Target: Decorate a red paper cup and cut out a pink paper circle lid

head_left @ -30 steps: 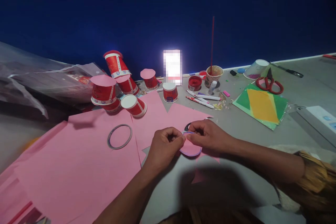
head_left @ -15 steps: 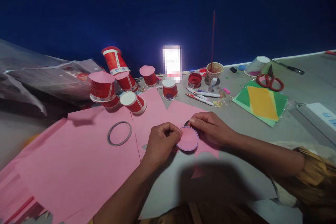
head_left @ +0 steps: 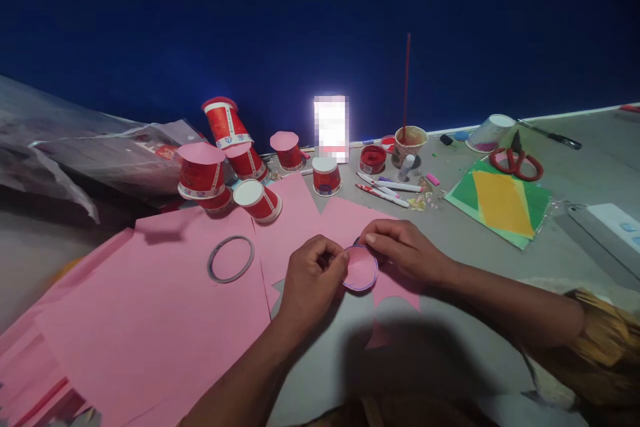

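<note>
Between my two hands is a round pink paper disc (head_left: 361, 268) with a blue-purple line round its edge. My left hand (head_left: 315, 277) pinches the disc's left edge between thumb and fingers. At the disc's upper right, my right hand (head_left: 406, 248) has its fingers closed on a small dark thing that is mostly hidden. Pink paper with curved cut-outs (head_left: 400, 285) lies beneath and to the right of the disc. A grey ring (head_left: 231, 259) rests on the large pink sheets (head_left: 165, 307) at the left.
Red paper cups (head_left: 257, 201), some topped with pink discs, stand at the back left. Behind my hands are markers (head_left: 397, 185), a red paint jar (head_left: 373, 159) and a bright pixelated rectangle (head_left: 331, 128). Red-handled scissors (head_left: 516, 165) lie on green and yellow paper (head_left: 503, 203).
The whole view has shifted slightly, so the table's things appear a little lower. Both hands keep nearly the same pose at the disc.
</note>
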Demonstrator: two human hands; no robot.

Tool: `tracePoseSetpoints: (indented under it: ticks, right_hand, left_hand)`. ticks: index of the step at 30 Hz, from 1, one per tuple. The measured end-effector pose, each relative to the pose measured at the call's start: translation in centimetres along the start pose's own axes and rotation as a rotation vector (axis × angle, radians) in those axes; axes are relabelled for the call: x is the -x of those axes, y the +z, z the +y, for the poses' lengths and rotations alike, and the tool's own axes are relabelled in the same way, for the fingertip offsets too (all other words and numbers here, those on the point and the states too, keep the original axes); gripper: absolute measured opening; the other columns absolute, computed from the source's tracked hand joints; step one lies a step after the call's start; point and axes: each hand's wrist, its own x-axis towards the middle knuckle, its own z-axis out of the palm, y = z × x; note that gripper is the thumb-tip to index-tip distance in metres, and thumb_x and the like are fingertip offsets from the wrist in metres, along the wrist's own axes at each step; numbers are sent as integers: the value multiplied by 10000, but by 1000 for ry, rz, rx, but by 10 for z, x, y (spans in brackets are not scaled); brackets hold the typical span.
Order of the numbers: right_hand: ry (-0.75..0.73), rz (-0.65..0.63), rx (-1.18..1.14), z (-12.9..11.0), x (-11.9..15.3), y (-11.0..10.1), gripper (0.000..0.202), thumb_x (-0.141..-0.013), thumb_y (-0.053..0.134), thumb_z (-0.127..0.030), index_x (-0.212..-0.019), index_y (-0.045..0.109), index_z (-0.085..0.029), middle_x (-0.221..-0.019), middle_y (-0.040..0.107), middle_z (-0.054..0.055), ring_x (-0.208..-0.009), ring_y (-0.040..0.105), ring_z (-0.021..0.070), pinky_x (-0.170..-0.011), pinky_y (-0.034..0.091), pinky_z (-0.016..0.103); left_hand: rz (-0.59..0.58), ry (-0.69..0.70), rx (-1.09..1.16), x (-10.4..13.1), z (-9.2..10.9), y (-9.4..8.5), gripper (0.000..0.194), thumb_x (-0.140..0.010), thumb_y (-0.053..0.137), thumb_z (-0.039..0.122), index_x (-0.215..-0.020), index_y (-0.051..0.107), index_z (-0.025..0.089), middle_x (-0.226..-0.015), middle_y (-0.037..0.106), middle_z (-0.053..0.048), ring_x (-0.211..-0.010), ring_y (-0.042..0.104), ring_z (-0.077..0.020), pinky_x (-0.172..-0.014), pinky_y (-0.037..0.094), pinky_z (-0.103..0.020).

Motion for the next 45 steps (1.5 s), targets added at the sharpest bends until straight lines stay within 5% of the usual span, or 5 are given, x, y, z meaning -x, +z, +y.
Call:
tracePoseSetpoints:
  ticks: [11, 19, 35, 39, 45]
  right_hand:
    - [29, 130, 287, 2, -5, 10, 168, -860, 596, -301, -837, 711, -181, -674, 596, -26, -616, 465, 134, -570, 319, 276]
    - [112, 128, 17, 0, -10, 7, 215, -807, 636, -393, -833, 653, -181, -688, 545, -37, -607, 449, 122, -551, 354, 261]
    - [23, 144, -53, -17, -5, -9, 278, -837, 708, -457, -885, 700, -184, -709, 651, -14, -603, 551, 134, -559, 417, 255]
    - [-1, 234, 387, -22, -9, -32, 214, -957, 606, -355, -847, 692, -194, -770, 730, 23, -680, 633, 161, -624, 425, 268]
    - [-55, -84, 999, -17, -4, -32, 102, -938, 721, -293, -936, 754, -196, -967, 773, 75, -844, 676, 220, -644, 316, 306]
  left_hand:
    - [-11, -103, 96, -1, -6, 5, 337, -800, 772, 377, -1085, 668, 231, -817, 660, 21, -663, 584, -161, -627, 467, -290]
    - [-116, 36, 187, -5, 3, -2, 123, -799, 686, 316, -770, 678, 197, -1099, 682, -99, -955, 662, -222, -762, 515, -307]
    - [-177, -362, 635, -11, -1, 1, 372, -606, 931, 320, -719, 605, 181, -848, 685, 3, -495, 566, -93, -475, 441, -252]
    - [92, -260, 571, -20, 3, -14, 329, -570, 912, 253, -719, 629, 180, -789, 684, 21, -543, 545, -74, -513, 443, -216]
    - [224, -248, 468, -30, 12, -42, 319, -534, 896, 287, -735, 675, 176, -699, 664, 32, -553, 546, -77, -524, 430, -205]
